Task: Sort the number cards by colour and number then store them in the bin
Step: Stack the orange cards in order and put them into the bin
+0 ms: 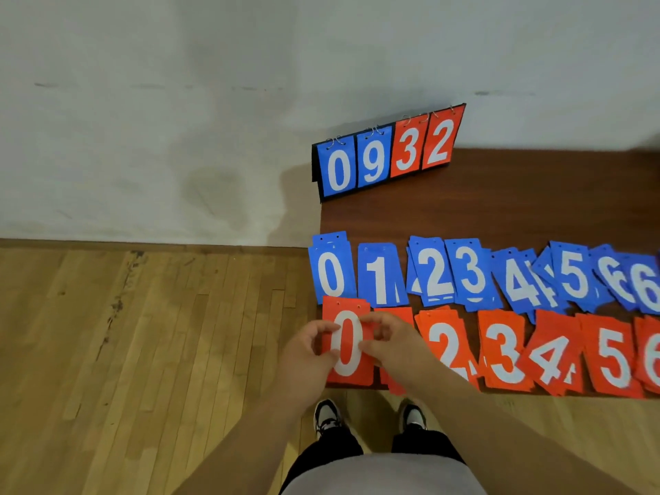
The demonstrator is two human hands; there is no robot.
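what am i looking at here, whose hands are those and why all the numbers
There is no machine here. This one picture comes from a camera worn on a person's head, looking down at their own hands. The left hand and right hand pinch the two sides of the red 0 pile at the near left corner of the table.

Two rows of number cards lie on the table, blue cards behind and red cards in front. They count up from 0 at the left to 6 at the picture's right edge. The right hand covers the second red pile.

At the back stands a flip scoreboard reading 0932. No bin is in view.
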